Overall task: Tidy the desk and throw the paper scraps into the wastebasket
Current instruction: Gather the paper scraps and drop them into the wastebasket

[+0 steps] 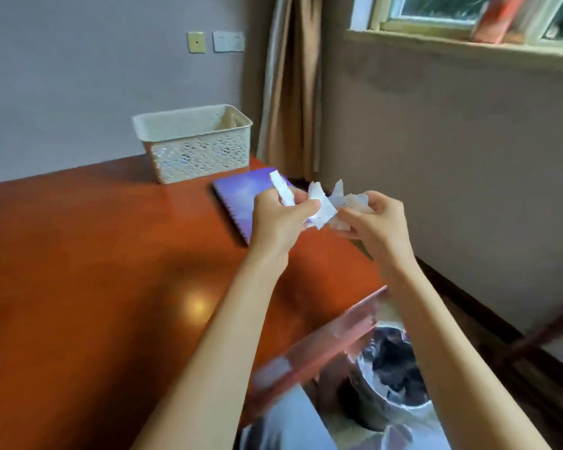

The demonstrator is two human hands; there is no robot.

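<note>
Holding the scraps (pixel 320 206) occupies both hands. The left hand (pixel 278 219) pinches several torn white pieces between thumb and curled fingers. The right hand (pixel 376 222) curls round a more crumpled bunch. The bundle is raised in the air near the right edge of the counter (pixel 95 254), touching no surface, and appears just right of the notebook (pixel 241 193). The wastebasket (pixel 371 384) stands on the floor beside the counter, nearer the person, well apart from the scraps.

Handling, as judged:
- The scraps look very light, limp and ragged, with no stiffness to push against.
- Loose ends project above the left hand and may slip free or flutter away.
- Take hold at the middle of the bunch, gather stray ends inward and compress into one wad.
- Release low over the wastebasket opening, since light pieces drift.

A perforated basket (pixel 195 157) stands at the far counter edge.
</note>
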